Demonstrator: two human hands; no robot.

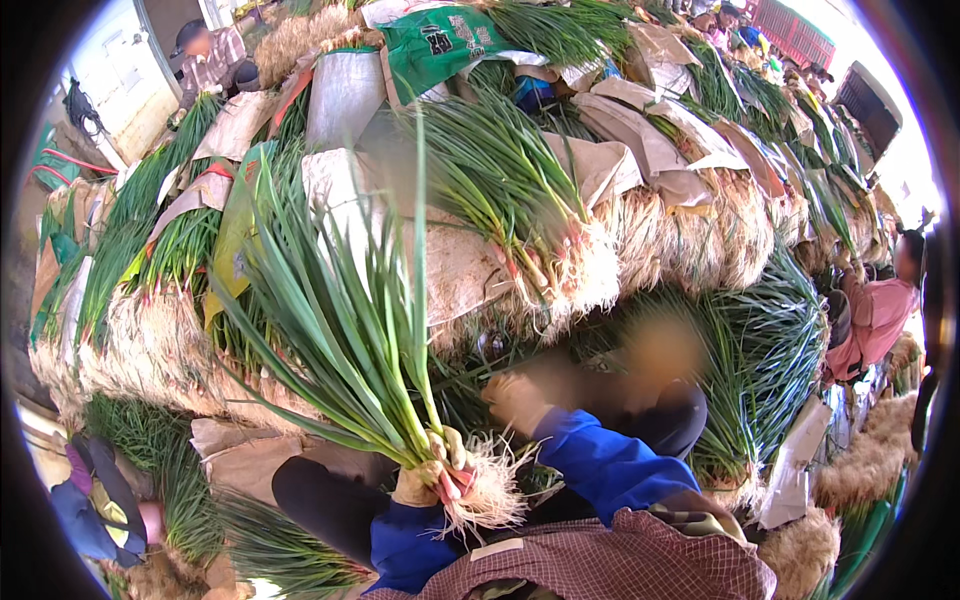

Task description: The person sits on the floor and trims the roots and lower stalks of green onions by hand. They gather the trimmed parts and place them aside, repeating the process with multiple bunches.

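Note:
A bunch of green onions (375, 352) with long green leaves, reddish bases and pale roots is gripped in my left hand (424, 480), low at the centre of the head view. The leaves point up and to the left, the roots to the right. My right hand (514, 401), in a blue sleeve, is to the right of the bunch and not touching its stems; its fingers look curled, and blur hides whether they hold anything. Beyond my hands, a loose bundle of green onions (517, 195) lies on top of a sack-covered pile, roots towards me.
Stacked onion bundles (165, 337) with roots outward form a long pile before me. More onions (750, 360) lie at my right, others (285, 540) at lower left. Co-workers sit at the upper left (214, 60), the right (874, 315) and the lower left (97, 502).

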